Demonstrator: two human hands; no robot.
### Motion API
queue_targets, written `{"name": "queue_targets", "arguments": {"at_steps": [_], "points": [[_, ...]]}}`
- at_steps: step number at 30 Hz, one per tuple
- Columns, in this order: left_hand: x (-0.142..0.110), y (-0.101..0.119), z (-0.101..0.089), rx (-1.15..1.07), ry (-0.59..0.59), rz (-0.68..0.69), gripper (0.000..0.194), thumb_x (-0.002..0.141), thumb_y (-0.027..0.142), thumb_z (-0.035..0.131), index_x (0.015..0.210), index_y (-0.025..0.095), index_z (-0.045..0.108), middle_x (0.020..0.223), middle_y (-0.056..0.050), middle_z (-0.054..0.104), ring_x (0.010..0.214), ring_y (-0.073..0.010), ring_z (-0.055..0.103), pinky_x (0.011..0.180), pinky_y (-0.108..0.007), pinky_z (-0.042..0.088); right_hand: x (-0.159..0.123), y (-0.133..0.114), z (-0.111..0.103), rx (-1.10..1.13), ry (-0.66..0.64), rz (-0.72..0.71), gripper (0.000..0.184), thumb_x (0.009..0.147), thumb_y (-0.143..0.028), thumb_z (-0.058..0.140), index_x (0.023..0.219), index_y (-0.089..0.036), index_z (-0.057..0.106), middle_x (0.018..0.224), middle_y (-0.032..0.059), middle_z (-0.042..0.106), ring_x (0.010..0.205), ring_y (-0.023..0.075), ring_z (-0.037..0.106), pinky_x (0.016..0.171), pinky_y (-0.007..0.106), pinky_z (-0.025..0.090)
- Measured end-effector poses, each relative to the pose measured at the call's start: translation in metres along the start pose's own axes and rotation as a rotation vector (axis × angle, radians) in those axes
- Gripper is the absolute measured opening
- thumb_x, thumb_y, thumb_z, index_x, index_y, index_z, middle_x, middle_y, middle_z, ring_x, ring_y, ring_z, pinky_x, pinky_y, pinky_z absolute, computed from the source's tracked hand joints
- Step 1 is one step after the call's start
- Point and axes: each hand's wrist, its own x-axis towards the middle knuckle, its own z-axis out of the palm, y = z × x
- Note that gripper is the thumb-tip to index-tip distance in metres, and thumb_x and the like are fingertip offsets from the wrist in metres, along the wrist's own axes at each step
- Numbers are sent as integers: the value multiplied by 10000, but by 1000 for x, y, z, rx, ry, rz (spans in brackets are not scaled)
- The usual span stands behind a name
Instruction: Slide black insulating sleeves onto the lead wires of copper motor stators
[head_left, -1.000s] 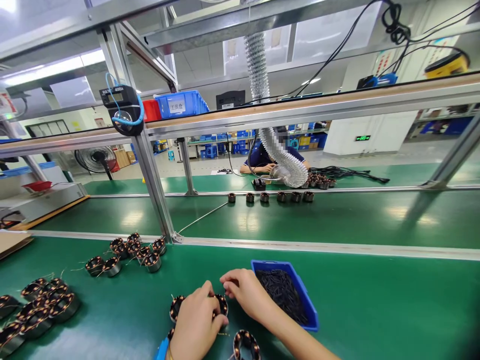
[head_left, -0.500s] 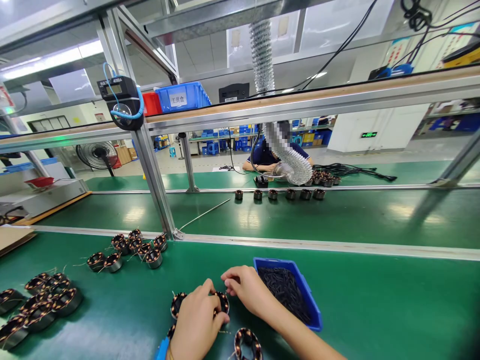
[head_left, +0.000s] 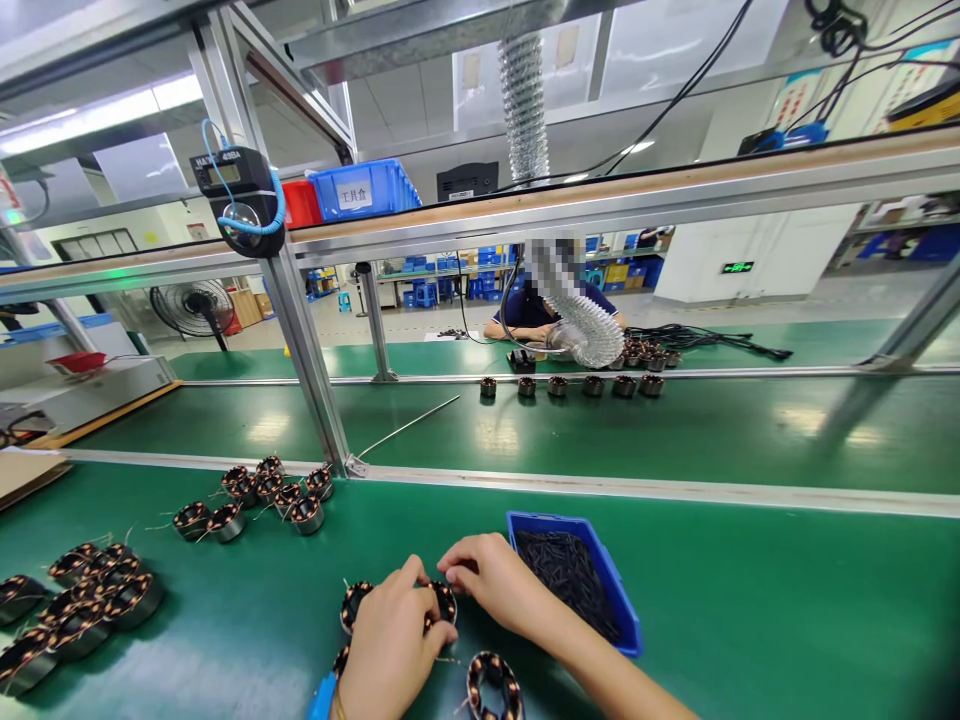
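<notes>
Far stators (head_left: 557,388) slide right, but my left hand (head_left: 394,640) still grips this wound stator (head_left: 448,603): same step. My right hand (head_left: 491,578) is beside it, grip unclear.

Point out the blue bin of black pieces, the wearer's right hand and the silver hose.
blue bin (head_left: 611,585): head view, right wall
right hand (head_left: 493,580): head view, back of hand
silver hose (head_left: 525,110): head view, upper stretch
</notes>
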Motion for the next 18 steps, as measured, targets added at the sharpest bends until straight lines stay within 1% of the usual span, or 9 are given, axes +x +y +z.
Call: {"name": "queue_targets", "arguments": {"at_steps": [4,8,10,15,18], "points": [[0,0,0,-17,8,-17,106,825,274,764,731,245,723,1022,40,643,900,-182,664,733,-300,407,-4,2,-8,-7,-35,-50,295,767,-70,575,843,-217,819,840,32,794,784,195,713,728,262,491],[-1,-1,-1,-17,0,-2,99,824,274,764,738,251,724,1010,46,645,897,-179,661,729,-298,401,-2,4,-4,-4,-14,-24,329,799,-70,514,872,-179,816,788,50,786,685,185,699,646,253,488],[-1,-1,-1,-16,0,0,102,824,282,766,737,250,723,1011,45,645,903,-180,658,732,-297,400,0,4,-2,-6,-4,-12,332,804,-70,502,863,-169,814,766,54,782,667,187,695,625,256,479],[-2,-2,1,-43,18,-27,119,812,289,775,718,247,716,1010,49,646,883,-170,658,727,-292,398,-4,0,-5,-3,-9,-18,298,800,-96,531,811,-201,811,756,30,787,710,200,707,657,266,469],[-2,-1,2,-51,22,-46,104,814,292,776,731,253,726,1007,47,654,876,-169,658,726,-294,396,-14,0,-4,10,-11,-9,284,821,-131,534,825,-211,807,811,29,800,747,207,724,679,271,477]]}}
